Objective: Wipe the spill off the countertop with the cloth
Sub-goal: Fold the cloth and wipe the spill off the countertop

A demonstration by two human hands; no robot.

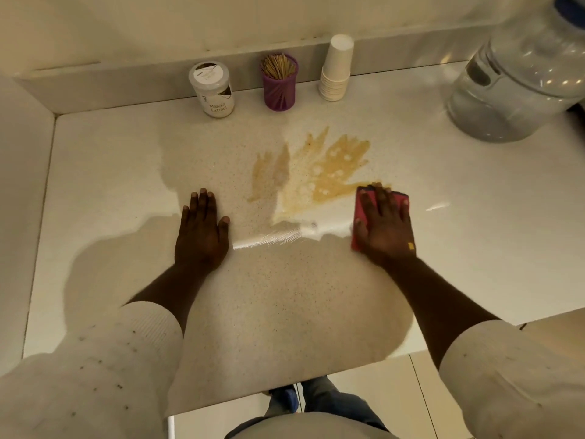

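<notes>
- A person leans over a pale speckled tabletop (126, 172), seen from above through a head-worn camera; both forearms reach forward from white knitted sleeves (104, 359).
- A tan-brown spill (329, 169) fans out across the middle of the tabletop, its streaks pointing toward the back wall.
- The right hand (384, 226) lies flat on a red cloth (359, 213), fingers spread and extended, palm pressing down; the grip is not curled round the cloth but pins it to the surface.
- The cloth sits directly under the right palm and fingers, showing along the hand's left side and past the fingertips. Its far left corner touches the spill's near right edge.
- A wet, shiny streak (269, 240) runs across the tabletop between the two hands, just below the spill.
- The left hand (202, 229) rests flat and empty on the tabletop, fingers together and extended, to the left of the spill and apart from it.
- Along the back wall stand a white-lidded jar (212, 88) labelled "Masala Extract", a purple holder of toothpicks (279, 82), and an upside-down stack of white paper cups (336, 68).
- A large clear water bottle (519, 80) lies at the far right.
</notes>
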